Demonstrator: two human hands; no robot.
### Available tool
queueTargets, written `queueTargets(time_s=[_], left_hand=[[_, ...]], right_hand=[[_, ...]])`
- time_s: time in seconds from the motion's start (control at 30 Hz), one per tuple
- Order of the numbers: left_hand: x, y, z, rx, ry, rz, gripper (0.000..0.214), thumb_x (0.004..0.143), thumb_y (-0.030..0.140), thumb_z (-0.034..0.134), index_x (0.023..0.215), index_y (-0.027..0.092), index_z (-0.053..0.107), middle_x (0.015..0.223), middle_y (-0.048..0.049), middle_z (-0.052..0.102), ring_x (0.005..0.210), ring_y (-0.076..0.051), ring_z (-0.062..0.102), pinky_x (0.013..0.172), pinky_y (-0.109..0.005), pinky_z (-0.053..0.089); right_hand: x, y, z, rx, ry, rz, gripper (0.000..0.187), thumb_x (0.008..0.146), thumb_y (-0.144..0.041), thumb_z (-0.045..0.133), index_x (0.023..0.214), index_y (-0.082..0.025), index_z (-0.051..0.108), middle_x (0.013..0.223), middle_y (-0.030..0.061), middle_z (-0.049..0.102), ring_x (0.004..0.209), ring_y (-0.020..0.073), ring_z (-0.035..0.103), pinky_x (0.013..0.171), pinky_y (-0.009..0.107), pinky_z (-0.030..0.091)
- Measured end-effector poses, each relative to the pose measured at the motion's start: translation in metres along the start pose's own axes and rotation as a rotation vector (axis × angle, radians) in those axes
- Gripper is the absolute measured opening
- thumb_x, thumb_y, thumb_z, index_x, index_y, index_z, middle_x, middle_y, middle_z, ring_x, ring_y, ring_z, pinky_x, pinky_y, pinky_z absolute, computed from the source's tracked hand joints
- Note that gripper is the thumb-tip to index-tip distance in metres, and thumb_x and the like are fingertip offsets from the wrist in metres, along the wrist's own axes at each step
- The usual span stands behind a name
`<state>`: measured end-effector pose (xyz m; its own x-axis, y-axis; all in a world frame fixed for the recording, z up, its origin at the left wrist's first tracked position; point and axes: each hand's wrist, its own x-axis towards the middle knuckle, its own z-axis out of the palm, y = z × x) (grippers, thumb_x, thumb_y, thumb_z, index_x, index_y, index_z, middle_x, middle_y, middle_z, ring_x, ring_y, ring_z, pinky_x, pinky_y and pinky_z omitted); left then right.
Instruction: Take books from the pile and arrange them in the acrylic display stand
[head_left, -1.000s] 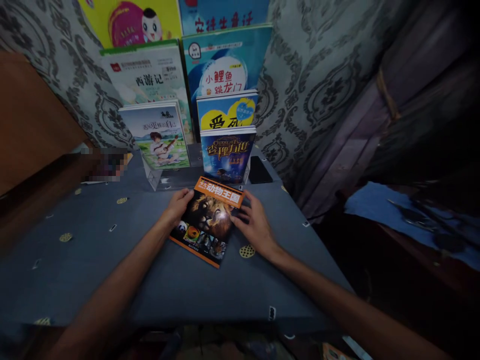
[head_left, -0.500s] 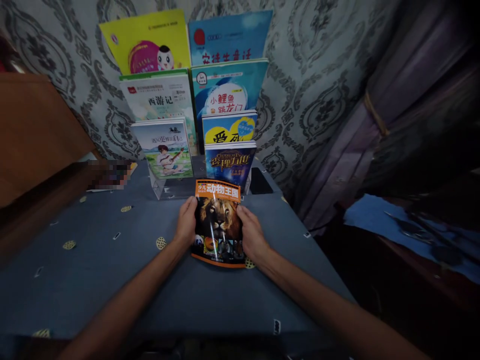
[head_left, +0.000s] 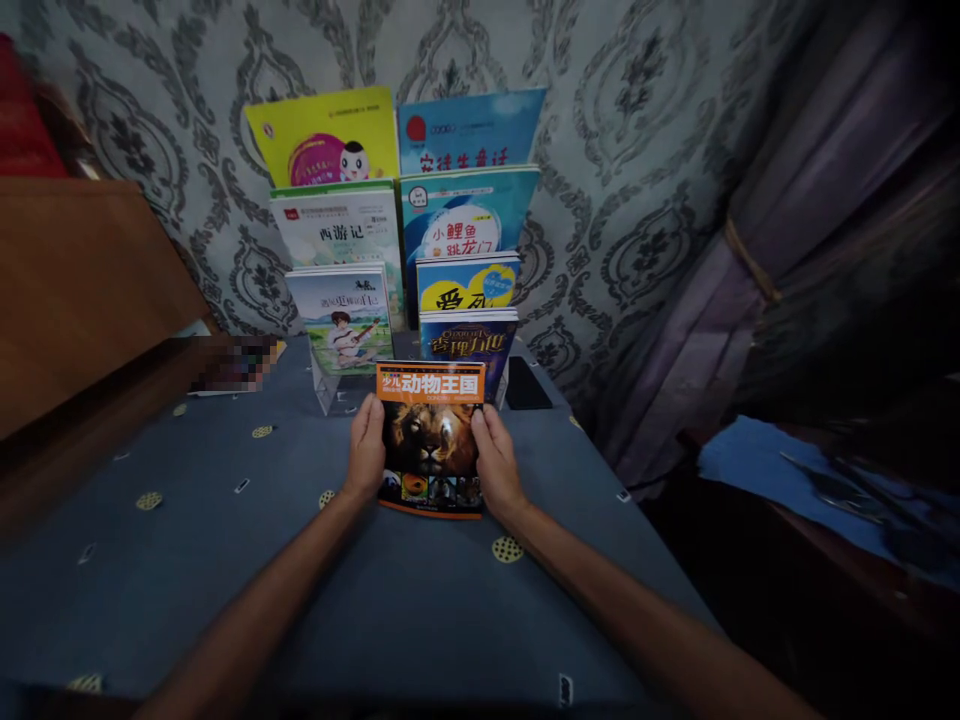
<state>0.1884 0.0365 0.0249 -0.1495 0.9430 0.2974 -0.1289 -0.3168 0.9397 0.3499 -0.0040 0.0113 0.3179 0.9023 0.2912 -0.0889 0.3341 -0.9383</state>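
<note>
Both of my hands hold a paperback book [head_left: 431,440] with a lion on its dark cover and orange bands at top and bottom. My left hand [head_left: 366,452] is closed on its left edge and my right hand [head_left: 498,458] on its right edge, thumbs at the front. The fingers behind the book are hidden. Just behind it, a clear stand [head_left: 327,392] bears several books in two columns. In front on the right is a dark blue book [head_left: 495,350], partly covered by the held one. A book with a guitar player [head_left: 349,325] stands front left.
A patterned cloth covers the table [head_left: 247,560]. Right of the stand lies a flat black object [head_left: 529,384]. A brown wooden panel [head_left: 90,290] rises at the left. Off to the right, scissors [head_left: 825,485] lie on blue material [head_left: 757,460]; a tied curtain [head_left: 690,330] hangs behind.
The held book has straightened and flattened, and its top now covers more of the dark blue book. Both hands still grip its sides. The camera view has tilted up, so the stand appears lower.
</note>
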Motion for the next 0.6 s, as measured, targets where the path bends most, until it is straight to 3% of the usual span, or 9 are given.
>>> queueTargets(time_s=[0.17,0.37,0.43,0.5,0.6], left_hand=[[0.001,-0.003,-0.003,0.002,-0.021,0.003,0.039,0.085,0.061,0.060,0.088,0.023,0.068,0.097,-0.0031,0.072,0.107,-0.022,0.064,0.092,-0.030,0.052],[0.001,0.000,-0.002,-0.024,-0.067,0.026,0.040,0.084,0.063,0.060,0.084,0.023,0.065,0.094,-0.0026,0.071,0.099,-0.020,0.065,0.088,-0.029,0.051],[0.001,0.000,-0.002,-0.028,-0.054,0.028,0.041,0.084,0.063,0.061,0.083,0.022,0.065,0.093,-0.0023,0.070,0.098,-0.020,0.065,0.087,-0.027,0.051],[0.001,-0.001,-0.002,-0.061,-0.040,0.032,0.042,0.083,0.064,0.063,0.081,0.021,0.064,0.090,-0.0014,0.069,0.095,-0.019,0.064,0.084,-0.026,0.051],[0.003,-0.005,-0.002,-0.134,-0.049,0.059,0.044,0.082,0.064,0.066,0.080,0.020,0.065,0.085,0.0002,0.068,0.091,-0.017,0.063,0.082,-0.024,0.050]], right_hand=[[-0.005,-0.008,-0.008,-0.160,-0.065,-0.129,0.034,0.097,-0.056,0.045,0.105,-0.026,0.060,0.107,0.0036,0.068,0.105,0.0215,0.061,0.097,0.035,0.048],[-0.002,-0.014,-0.020,-0.194,-0.152,-0.195,0.037,0.095,-0.054,0.049,0.109,-0.025,0.066,0.108,0.0041,0.071,0.107,0.0233,0.063,0.099,0.038,0.048],[0.001,-0.014,-0.025,-0.205,-0.174,-0.172,0.039,0.093,-0.056,0.053,0.110,-0.025,0.068,0.096,0.0023,0.071,0.094,0.0226,0.064,0.087,0.037,0.053],[0.005,-0.012,-0.029,-0.194,-0.208,-0.105,0.044,0.090,-0.059,0.057,0.113,-0.023,0.069,0.079,-0.0004,0.066,0.070,0.0182,0.060,0.064,0.030,0.053],[0.009,-0.008,-0.033,-0.152,-0.272,0.006,0.051,0.087,-0.063,0.060,0.116,-0.021,0.068,0.066,-0.0042,0.055,0.044,0.0090,0.040,0.039,0.022,0.036]])
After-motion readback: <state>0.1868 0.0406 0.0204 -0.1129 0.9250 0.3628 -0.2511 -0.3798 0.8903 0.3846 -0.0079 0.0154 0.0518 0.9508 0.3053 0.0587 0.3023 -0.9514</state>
